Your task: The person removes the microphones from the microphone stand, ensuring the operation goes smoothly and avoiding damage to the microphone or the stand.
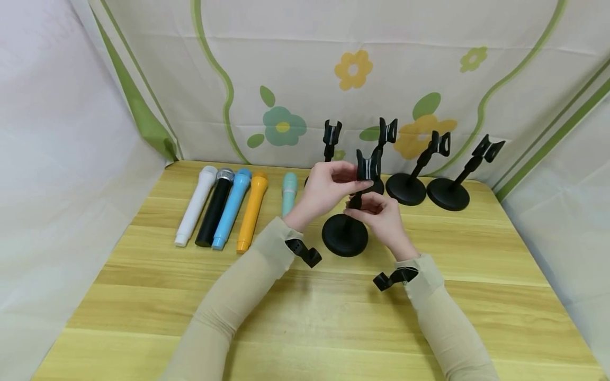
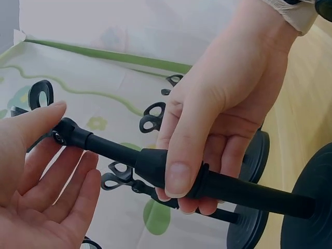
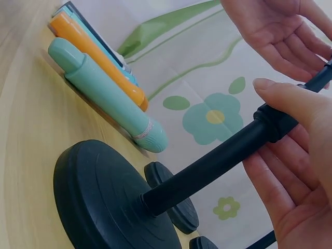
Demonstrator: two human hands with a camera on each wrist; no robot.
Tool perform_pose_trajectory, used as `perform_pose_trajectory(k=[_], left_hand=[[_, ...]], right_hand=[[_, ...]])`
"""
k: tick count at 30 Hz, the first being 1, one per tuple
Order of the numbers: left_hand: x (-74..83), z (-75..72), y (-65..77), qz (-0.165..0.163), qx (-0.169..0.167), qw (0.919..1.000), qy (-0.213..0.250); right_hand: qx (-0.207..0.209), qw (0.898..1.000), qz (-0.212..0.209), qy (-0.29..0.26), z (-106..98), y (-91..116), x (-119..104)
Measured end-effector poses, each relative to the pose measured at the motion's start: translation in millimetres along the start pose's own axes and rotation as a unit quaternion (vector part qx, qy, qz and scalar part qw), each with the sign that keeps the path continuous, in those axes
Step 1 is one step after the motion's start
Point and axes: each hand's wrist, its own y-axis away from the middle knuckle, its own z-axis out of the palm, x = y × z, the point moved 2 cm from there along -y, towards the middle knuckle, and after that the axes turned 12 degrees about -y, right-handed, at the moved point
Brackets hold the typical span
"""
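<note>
A black desktop microphone stand stands between both hands, its round base on the table. My left hand holds the clip at its top, thumb and fingers on either side. Lower down, my right hand grips the collar of the pole, with the thumb across it in the left wrist view. The bare lower pole runs down to the base in the right wrist view. The clip is unoccupied and faces up.
White, black, blue and orange microphones lie side by side at the left. A mint-green microphone lies partly behind my left hand. Several more black stands line the back edge before a flowered curtain.
</note>
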Motion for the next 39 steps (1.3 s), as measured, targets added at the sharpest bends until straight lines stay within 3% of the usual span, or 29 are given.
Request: perform_pose_trajectory(k=[8, 17, 39], left_hand=[[-0.8, -2.2, -5.6, 0.016, -0.003, 0.9992, -0.037], [-1.5, -3.4, -8.2, 0.08, 0.006, 0.9924, -0.094], [-1.1, -3.9, -11.0, 0.088, -0.013, 0.9943, -0.059]], right_hand=[[-0.005, 1.0, 0.0, 0.001, 1, -1, 1], [-0.01, 1.0, -0.019, 0.0, 0, 0, 4], [-0.007, 1.0, -0.014, -0.003, 0, 0, 3]])
